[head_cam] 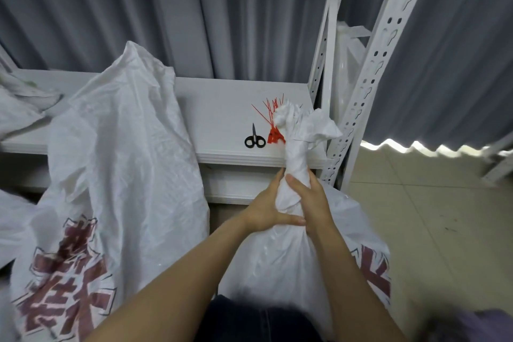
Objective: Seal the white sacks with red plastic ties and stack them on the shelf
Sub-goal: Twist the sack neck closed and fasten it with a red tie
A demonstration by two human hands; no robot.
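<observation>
Sack (280, 261): in front of the shelf (222, 116), below its edge; neck twisted; no tie seen on it
Left hand (263, 209): fingers wrapped round the neck
Right hand (312, 201): clenched on the neck too
Ties (274, 132): on the shelf, behind the neck; scissors (254, 139) beside them
Progress: early, apparently; tying and stacking remain; second sack (125, 147) before the shelf gapes open

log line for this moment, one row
left hand: grips sack neck | right hand: grips sack neck | sack neck: twisted, no tie seen | red ties: on shelf | scissors: beside ties
</observation>
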